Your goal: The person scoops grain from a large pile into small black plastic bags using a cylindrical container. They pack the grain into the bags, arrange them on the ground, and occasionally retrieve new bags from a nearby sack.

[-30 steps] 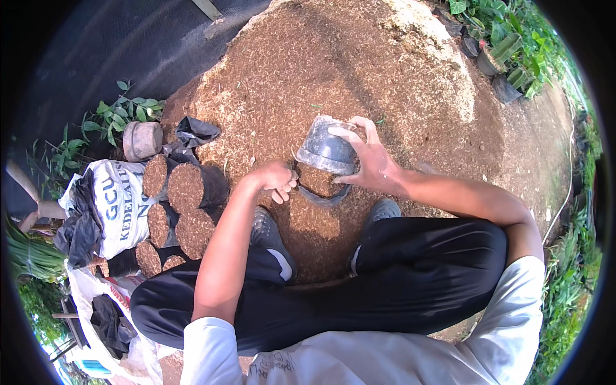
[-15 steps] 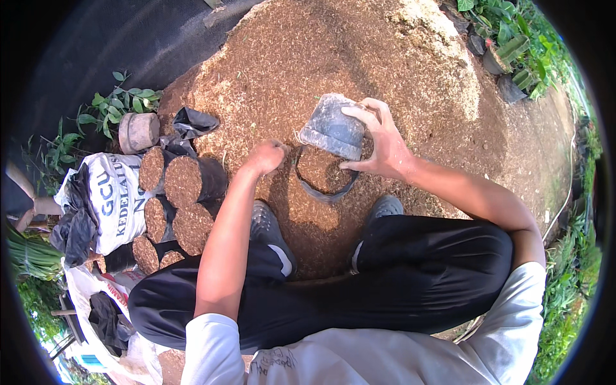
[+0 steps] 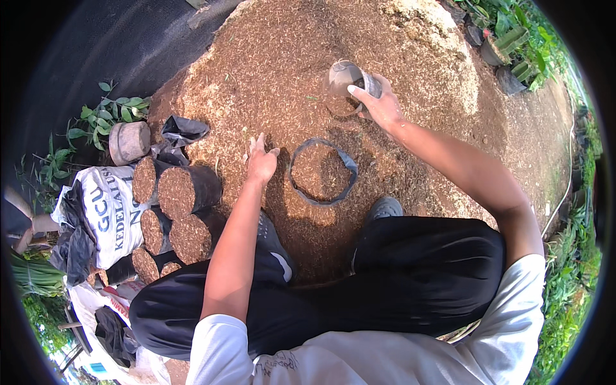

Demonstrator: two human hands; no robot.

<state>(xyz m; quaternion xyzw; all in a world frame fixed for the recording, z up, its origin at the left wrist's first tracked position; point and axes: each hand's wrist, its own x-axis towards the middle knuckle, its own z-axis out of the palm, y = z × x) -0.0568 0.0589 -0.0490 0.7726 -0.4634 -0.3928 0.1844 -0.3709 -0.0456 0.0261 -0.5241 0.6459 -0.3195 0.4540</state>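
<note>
A dusty grey plant pot (image 3: 370,84) is held by its side in my right hand (image 3: 382,106), tilted low against the heap of brown soil mix (image 3: 282,77). How much mix is in it I cannot tell. Closer to me, between my shoes, stands a black plastic grow bag (image 3: 351,164) with its round rim spread wide and brown mix inside. My left hand (image 3: 261,163) hovers just left of that bag, fingers spread, holding nothing.
Several filled black grow bags (image 3: 206,186) cluster at the left beside a printed white sack (image 3: 112,215). Behind them are another grey pot (image 3: 129,142) and crumpled black plastic (image 3: 185,130). Potted plants (image 3: 504,48) line the far right.
My right hand has carried the pot from above the grow bag away to the heap and turned it. My left hand has opened from a closed shape. The bag's whole rim now shows.
</note>
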